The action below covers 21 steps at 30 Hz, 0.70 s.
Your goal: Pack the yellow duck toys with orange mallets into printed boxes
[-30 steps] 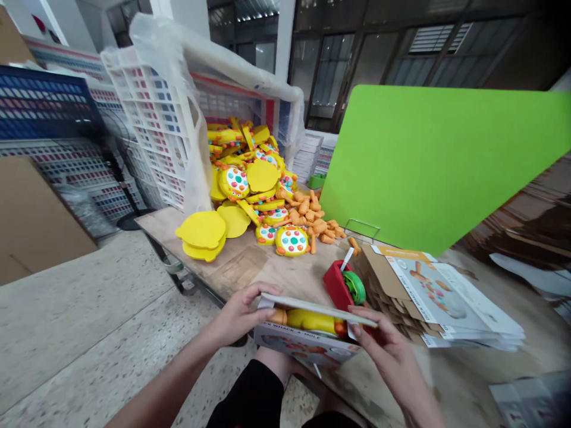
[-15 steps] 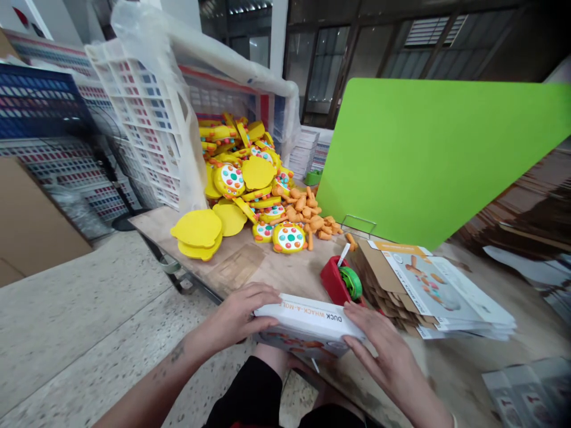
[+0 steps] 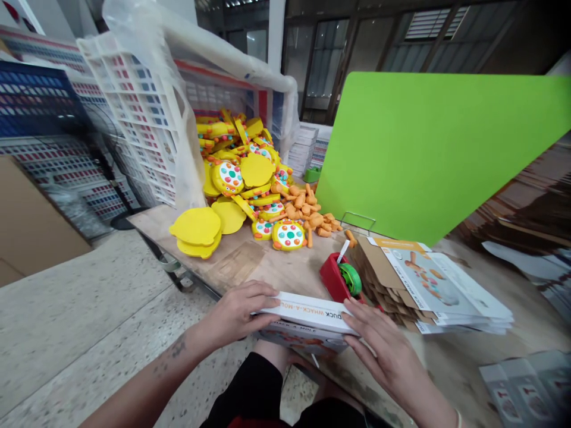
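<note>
Workshop surface (image 3: 292, 274) update: the box (image 3: 303, 342) has its top down now

Background's pretty much unchanged: white crate (image 3: 138, 119) on its side spilling yellow toys (image 3: 257, 170), a loose bunch of orange pieces (image 3: 307, 208) beside them, big green board (image 3: 423, 148) behind. Whole view has just slid a bit between shots.

Real change is the box. One second ago it's gaping at the top and you can see yellow and orange stuff inside. Now the top flap (image 3: 307, 310) is down with its title facing up, and the insides are covered. Half a second back the flap's already down, but the title on the front panel doesn't show; now it peeks out just under the flap.

Box sits at the near edge, over the person's lap; can't tell if it's resting on anything. Left hand (image 3: 243, 312) grips one end, fingers (image 3: 256, 288) on top and thumb in front. Right hand (image 3: 383, 342) clasps the other end much the same way. Red tape dispenser (image 3: 332, 279) and stacked flat cartons (image 3: 414, 279) haven't budged.
</note>
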Tool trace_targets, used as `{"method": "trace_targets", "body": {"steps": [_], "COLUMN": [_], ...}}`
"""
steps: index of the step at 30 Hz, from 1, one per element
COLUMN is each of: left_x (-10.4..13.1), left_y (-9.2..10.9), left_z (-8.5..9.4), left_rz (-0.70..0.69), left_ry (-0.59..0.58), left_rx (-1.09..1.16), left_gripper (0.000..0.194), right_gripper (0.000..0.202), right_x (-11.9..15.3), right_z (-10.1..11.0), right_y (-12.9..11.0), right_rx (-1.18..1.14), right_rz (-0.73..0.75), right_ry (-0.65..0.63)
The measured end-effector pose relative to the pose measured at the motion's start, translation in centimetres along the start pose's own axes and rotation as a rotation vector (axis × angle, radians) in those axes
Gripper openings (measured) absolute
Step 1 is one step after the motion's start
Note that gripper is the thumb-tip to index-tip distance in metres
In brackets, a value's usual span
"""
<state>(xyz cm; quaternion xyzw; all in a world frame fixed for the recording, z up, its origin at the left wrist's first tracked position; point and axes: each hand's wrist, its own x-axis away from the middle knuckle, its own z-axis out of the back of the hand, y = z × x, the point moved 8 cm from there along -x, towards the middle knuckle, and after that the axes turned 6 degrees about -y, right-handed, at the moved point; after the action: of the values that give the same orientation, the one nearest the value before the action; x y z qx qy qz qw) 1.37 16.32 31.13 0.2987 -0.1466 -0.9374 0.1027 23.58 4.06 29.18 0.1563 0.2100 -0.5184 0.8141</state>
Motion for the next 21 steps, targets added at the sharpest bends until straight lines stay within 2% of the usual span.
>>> {"method": "trace_targets", "body": {"steps": [7,12,17,21], "left_x": [0.3,1.3,1.8,1.8], "left_y": [0.2,0.6,0.9,1.0], "left_z": [0.0,-0.3,-0.5,-0.6], "left_rz": [-0.027,-0.121,-0.142,-0.163], "left_ry": [-0.005,-0.04,-0.058,-0.055], "left_rx": [-0.06,-0.134,-0.186,-0.239], "left_gripper": [0.017,0.037,0.049,0.045], "right_gripper": [0.048,0.069,0.07,0.072], "right_x": [0.3,1.3,2.7,3.0], "right_z": [0.0,-1.3,-2.4,-2.8], "right_y": [0.3,0.0,-0.9,-0.9], "right_rx": [-0.138,-0.031,0.061,0.027], "right_rz": [-0.031,-0.033,-0.065,-0.095], "right_ry": [-0.038,-0.038,-0.024,-0.046]}}
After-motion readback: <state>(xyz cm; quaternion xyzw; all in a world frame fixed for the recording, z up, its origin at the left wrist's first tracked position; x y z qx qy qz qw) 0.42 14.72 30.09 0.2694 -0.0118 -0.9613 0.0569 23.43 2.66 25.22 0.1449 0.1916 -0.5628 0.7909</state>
